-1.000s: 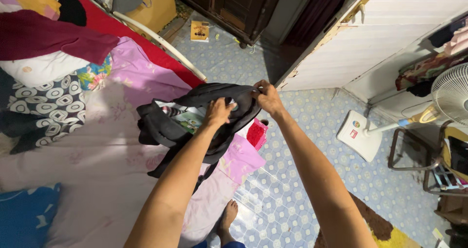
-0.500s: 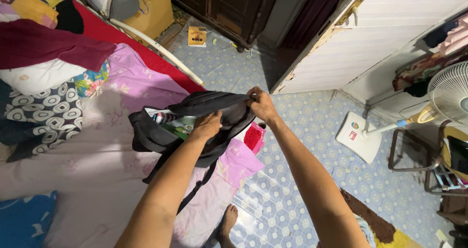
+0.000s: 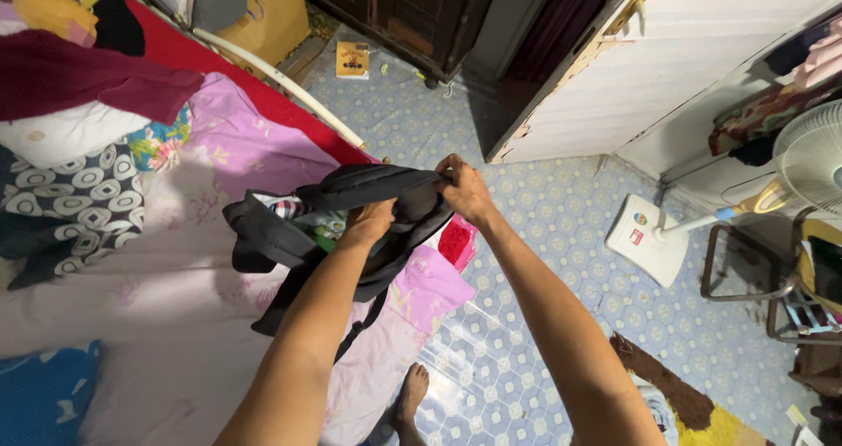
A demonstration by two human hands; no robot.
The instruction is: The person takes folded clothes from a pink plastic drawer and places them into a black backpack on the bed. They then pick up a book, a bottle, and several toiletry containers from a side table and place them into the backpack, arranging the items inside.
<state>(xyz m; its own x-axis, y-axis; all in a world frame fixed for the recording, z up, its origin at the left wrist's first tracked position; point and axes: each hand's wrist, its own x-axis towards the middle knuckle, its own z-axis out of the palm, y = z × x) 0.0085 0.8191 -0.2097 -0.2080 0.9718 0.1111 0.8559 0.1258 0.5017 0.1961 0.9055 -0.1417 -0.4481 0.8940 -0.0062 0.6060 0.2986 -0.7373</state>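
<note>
Black garment, soft and crumpled with a matte woven look, hung bunched in mid-air above the edge of a bed. The left hand was closed on its middle folds; the right hand pinched its upper edge, fingers tight together. Loose ends drooped onto the bed's pale pink floral sheet. Beneath lay a blue patterned tile floor, and a white pedestal fan stood well apart.
</note>
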